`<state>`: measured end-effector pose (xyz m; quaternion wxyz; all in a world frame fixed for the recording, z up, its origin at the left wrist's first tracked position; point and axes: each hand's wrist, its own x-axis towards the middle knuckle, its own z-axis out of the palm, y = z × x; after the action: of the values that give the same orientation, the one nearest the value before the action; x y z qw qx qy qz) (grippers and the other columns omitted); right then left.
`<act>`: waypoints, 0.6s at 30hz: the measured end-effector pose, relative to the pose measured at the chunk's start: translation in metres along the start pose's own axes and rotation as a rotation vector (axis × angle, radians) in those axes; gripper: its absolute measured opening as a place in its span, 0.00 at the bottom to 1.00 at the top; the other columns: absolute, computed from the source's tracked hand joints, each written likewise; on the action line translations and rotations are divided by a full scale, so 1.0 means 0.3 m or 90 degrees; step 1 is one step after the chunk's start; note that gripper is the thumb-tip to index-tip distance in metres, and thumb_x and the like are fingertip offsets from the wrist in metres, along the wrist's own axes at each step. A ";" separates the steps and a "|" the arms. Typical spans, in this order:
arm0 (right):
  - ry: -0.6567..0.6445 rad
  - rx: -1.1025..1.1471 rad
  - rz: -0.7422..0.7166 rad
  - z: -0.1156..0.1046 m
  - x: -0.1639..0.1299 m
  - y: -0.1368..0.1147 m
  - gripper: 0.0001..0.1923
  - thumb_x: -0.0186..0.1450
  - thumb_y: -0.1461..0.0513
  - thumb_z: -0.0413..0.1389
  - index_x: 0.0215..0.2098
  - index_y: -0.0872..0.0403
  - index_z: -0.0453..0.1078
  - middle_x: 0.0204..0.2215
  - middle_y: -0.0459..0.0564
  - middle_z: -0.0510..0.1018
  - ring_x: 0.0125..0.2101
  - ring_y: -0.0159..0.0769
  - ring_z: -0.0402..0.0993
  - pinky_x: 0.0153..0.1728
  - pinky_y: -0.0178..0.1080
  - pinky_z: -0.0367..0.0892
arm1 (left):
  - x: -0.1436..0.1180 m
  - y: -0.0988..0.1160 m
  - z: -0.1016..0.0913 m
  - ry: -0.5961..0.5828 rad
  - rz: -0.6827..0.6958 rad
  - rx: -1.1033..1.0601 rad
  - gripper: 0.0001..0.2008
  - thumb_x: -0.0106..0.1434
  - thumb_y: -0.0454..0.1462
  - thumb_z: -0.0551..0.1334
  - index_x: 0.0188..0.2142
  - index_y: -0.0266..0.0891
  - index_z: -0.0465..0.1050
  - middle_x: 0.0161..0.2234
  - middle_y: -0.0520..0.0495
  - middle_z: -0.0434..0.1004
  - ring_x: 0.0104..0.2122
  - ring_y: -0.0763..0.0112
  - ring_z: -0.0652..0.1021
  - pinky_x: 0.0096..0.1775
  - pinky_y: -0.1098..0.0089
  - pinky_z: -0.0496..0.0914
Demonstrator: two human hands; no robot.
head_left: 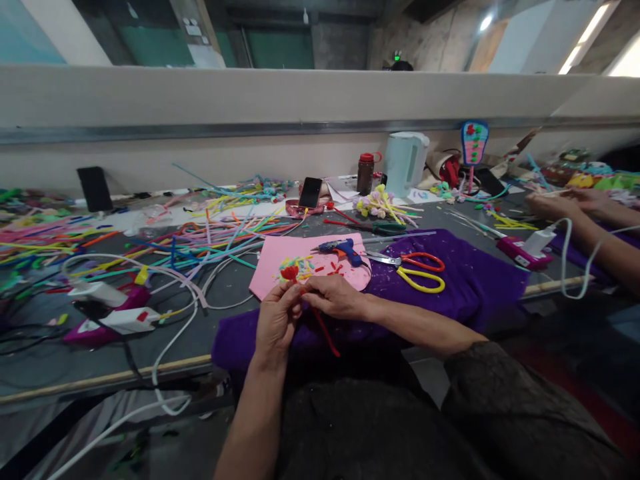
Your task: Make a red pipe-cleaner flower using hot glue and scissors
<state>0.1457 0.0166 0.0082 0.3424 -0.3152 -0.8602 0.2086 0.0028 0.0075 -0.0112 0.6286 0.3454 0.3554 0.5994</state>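
Observation:
Both my hands meet over the front of a pink sheet (265, 267), pinching a red pipe cleaner (327, 337). Its tail hangs below my right hand (333, 297), and a red fuzzy tuft (289, 273) shows above the fingertips of my left hand (279, 310). Just beyond the fingers, small yellow, green and red cut pieces (304, 265) lie scattered on the sheet. A blue glue gun (345, 250) rests there too, its nozzle pointing left. Right of it, scissors (420, 268) with one red and one yellow handle lie on purple cloth (460, 267).
Many coloured pipe cleaners (225, 233) and white cables cover the left side, beside a magenta power strip (115, 320). At the back stand a brown bottle (366, 175) and a pale kettle (404, 163). On the right, another person's hands (565, 203) work near a second power strip (523, 253).

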 end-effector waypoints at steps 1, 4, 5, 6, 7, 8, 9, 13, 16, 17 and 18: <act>-0.003 0.004 -0.003 -0.011 0.000 0.001 0.06 0.62 0.62 0.48 0.30 0.55 0.65 0.25 0.46 0.71 0.26 0.27 0.65 0.28 0.29 0.58 | -0.002 0.000 -0.001 0.001 -0.004 0.000 0.11 0.45 0.34 0.66 0.27 0.34 0.66 0.17 0.57 0.64 0.12 0.87 0.61 0.14 0.83 0.53; 0.056 0.047 0.032 -0.075 0.003 0.025 0.09 0.62 0.60 0.48 0.29 0.56 0.67 0.23 0.46 0.71 0.24 0.27 0.66 0.26 0.29 0.59 | -0.005 0.001 -0.003 -0.001 -0.002 -0.011 0.10 0.46 0.34 0.65 0.27 0.34 0.65 0.20 0.55 0.69 0.12 0.88 0.60 0.14 0.83 0.52; 0.100 0.073 0.067 -0.105 0.004 0.039 0.10 0.61 0.59 0.48 0.28 0.56 0.66 0.22 0.45 0.71 0.21 0.26 0.65 0.24 0.29 0.59 | -0.005 0.000 -0.003 -0.002 0.000 -0.014 0.10 0.47 0.35 0.65 0.27 0.34 0.64 0.22 0.53 0.71 0.12 0.88 0.60 0.13 0.83 0.52; 0.150 0.103 0.105 -0.138 0.004 0.054 0.10 0.61 0.58 0.48 0.28 0.57 0.66 0.21 0.45 0.71 0.19 0.25 0.64 0.21 0.29 0.59 | -0.005 0.000 -0.003 -0.003 0.003 -0.016 0.10 0.47 0.35 0.64 0.27 0.35 0.64 0.23 0.52 0.72 0.12 0.88 0.60 0.13 0.83 0.52; 0.184 0.128 0.140 -0.171 0.004 0.069 0.11 0.60 0.57 0.49 0.29 0.57 0.65 0.21 0.44 0.70 0.16 0.24 0.62 0.19 0.29 0.58 | -0.004 -0.001 -0.003 -0.003 0.006 -0.018 0.10 0.47 0.35 0.64 0.27 0.35 0.63 0.24 0.52 0.73 0.12 0.88 0.60 0.13 0.83 0.52; 0.212 0.151 0.164 -0.203 0.002 0.084 0.11 0.60 0.57 0.49 0.30 0.57 0.65 0.20 0.44 0.70 0.15 0.24 0.62 0.17 0.28 0.58 | -0.004 -0.001 -0.002 -0.002 0.009 -0.018 0.10 0.48 0.35 0.64 0.27 0.36 0.63 0.24 0.52 0.73 0.12 0.88 0.60 0.14 0.83 0.52; 0.231 0.168 0.178 -0.231 -0.001 0.097 0.10 0.59 0.56 0.50 0.29 0.57 0.64 0.19 0.44 0.69 0.15 0.24 0.63 0.17 0.28 0.57 | -0.004 -0.002 -0.001 0.001 0.011 -0.015 0.10 0.48 0.35 0.64 0.28 0.36 0.63 0.23 0.52 0.73 0.12 0.87 0.60 0.14 0.83 0.53; 0.213 0.157 0.204 -0.284 -0.027 0.139 0.11 0.58 0.57 0.51 0.28 0.57 0.66 0.19 0.44 0.70 0.14 0.24 0.61 0.15 0.28 0.56 | -0.007 0.001 0.005 0.014 0.006 0.006 0.11 0.47 0.35 0.64 0.27 0.36 0.62 0.23 0.52 0.73 0.12 0.87 0.62 0.13 0.83 0.54; 0.154 0.080 0.205 -0.271 -0.040 0.167 0.11 0.59 0.58 0.49 0.28 0.58 0.68 0.20 0.45 0.72 0.14 0.24 0.62 0.16 0.29 0.55 | -0.010 0.002 0.009 0.015 0.005 0.013 0.11 0.48 0.36 0.64 0.27 0.36 0.62 0.23 0.52 0.73 0.12 0.86 0.62 0.13 0.82 0.53; 0.133 0.041 0.197 -0.261 -0.037 0.175 0.11 0.59 0.59 0.49 0.28 0.57 0.69 0.20 0.45 0.73 0.15 0.25 0.64 0.17 0.29 0.56 | -0.010 0.001 0.010 0.016 0.007 0.013 0.11 0.48 0.36 0.64 0.27 0.36 0.62 0.23 0.52 0.74 0.11 0.86 0.62 0.13 0.82 0.53; 0.112 0.000 0.185 -0.250 -0.029 0.183 0.11 0.59 0.60 0.49 0.28 0.57 0.70 0.21 0.45 0.73 0.17 0.26 0.65 0.19 0.29 0.56 | -0.010 0.001 0.010 0.015 0.009 0.014 0.11 0.48 0.36 0.64 0.27 0.36 0.62 0.23 0.52 0.74 0.11 0.86 0.62 0.13 0.82 0.53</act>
<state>0.2266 0.0606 0.0237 0.3828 -0.4532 -0.7721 0.2278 0.0051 0.0044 -0.0095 0.6161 0.3475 0.3667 0.6043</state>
